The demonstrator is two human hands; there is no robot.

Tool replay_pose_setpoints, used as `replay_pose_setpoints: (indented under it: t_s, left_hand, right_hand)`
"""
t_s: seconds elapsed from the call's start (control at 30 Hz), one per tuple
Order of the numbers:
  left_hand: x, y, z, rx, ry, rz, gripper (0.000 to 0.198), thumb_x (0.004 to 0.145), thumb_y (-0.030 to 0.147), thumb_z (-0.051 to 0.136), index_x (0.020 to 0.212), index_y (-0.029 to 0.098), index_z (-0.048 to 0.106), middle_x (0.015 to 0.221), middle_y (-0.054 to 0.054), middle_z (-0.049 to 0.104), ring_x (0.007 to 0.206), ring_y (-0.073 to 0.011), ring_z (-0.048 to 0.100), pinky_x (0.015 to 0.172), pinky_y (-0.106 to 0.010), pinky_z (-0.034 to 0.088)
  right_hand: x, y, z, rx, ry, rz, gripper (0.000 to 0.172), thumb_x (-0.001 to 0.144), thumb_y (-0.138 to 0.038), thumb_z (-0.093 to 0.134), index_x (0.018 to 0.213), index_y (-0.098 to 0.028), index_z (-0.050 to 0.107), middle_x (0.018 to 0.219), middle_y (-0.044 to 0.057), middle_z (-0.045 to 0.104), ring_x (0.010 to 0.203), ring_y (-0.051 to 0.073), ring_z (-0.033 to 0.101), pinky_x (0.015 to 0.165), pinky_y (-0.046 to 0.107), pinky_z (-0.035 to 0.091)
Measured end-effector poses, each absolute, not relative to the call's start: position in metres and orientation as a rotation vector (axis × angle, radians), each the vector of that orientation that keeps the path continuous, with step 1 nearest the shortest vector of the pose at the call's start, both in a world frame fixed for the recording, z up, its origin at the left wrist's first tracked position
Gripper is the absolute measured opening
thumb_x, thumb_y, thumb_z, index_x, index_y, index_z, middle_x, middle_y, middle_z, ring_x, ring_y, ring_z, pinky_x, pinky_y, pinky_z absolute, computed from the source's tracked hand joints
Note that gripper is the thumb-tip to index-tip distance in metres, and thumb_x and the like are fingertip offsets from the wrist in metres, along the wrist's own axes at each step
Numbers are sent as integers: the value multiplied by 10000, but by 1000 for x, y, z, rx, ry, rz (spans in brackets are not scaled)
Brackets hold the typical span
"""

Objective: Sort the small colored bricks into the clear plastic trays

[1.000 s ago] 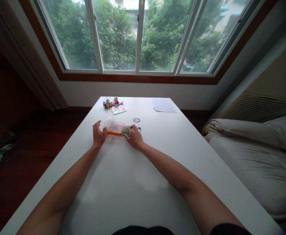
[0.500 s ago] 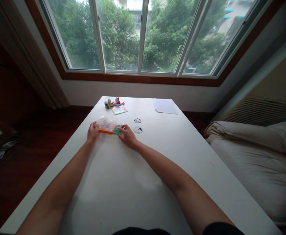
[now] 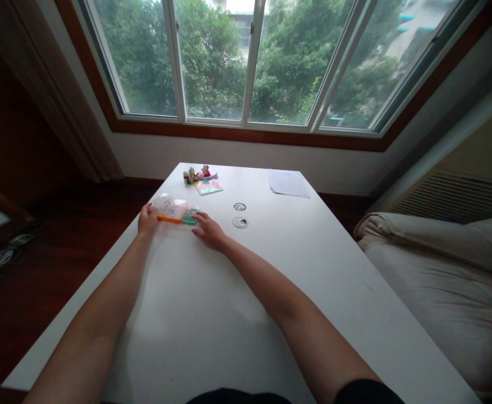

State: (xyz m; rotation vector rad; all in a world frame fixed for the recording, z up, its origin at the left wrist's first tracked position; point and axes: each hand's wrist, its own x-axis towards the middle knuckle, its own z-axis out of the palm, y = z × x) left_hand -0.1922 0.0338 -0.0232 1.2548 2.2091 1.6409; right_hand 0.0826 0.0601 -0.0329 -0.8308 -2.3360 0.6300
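Note:
A clear plastic case (image 3: 173, 210) with an orange front edge lies on the left side of the white table. Its left end is gripped by my left hand (image 3: 147, 220), thumb on the near side. Against the case's right end sits a green-edged clear box (image 3: 189, 217) holding small pieces too tiny to make out. My right hand (image 3: 207, 230) is open, fingers stretched apart, its fingertips at the green box's right edge; whether they press on it I cannot tell.
Small colourful toy figures (image 3: 191, 176) and a pastel card (image 3: 209, 187) are at the table's far left. Paper sheets (image 3: 288, 183) lie far right. Two round pieces (image 3: 240, 223) with dark outlines rest mid-table. A covered sofa (image 3: 435, 280) stands to the right.
Both hands and the plastic boxes have shifted left across the table. My right fingers have loosened and spread at the green box. The view has tilted slightly.

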Motion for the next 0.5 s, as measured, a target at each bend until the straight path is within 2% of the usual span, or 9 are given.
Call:
replay_pose_setpoints:
  t_s: [0.17, 0.27, 0.37, 0.5]
  left_hand:
    - [-183, 20, -16, 1297, 2385, 1794, 400, 817, 250, 533, 1202, 161, 598, 1196, -101, 581, 1046, -217, 585, 985, -360, 462]
    - [-160, 9, -7, 1477, 2420, 1771, 263, 837, 263, 511, 1059, 180, 626, 1090, -83, 599, 927, -205, 591, 865, -327, 481]
    - [-135, 2, -2, 1573, 2459, 1507, 163, 867, 286, 504, 953, 208, 619, 856, -35, 631, 784, -198, 587, 764, -311, 455]
    - [-128, -1, -4, 1604, 2484, 1157, 136, 851, 335, 548, 826, 215, 606, 739, -21, 619, 715, -200, 568, 709, -314, 425]
  right_hand:
    - [93, 53, -30, -889, -2255, 621, 464, 881, -328, 660, 1333, -277, 567, 1441, 69, 451, 1175, 213, 576, 1051, 376, 442]
    - [96, 52, -28, -838, -2300, 645, 383, 900, -314, 641, 1277, -267, 601, 1335, 59, 553, 1143, 206, 589, 1032, 365, 449]
    - [96, 52, -27, -812, -2329, 648, 351, 911, -308, 630, 1258, -257, 614, 1304, 58, 592, 1179, 209, 577, 1044, 366, 438]
    - [103, 48, -26, -822, -2346, 646, 332, 916, -298, 626, 1243, -241, 634, 1297, 69, 610, 1179, 205, 584, 1038, 355, 438]
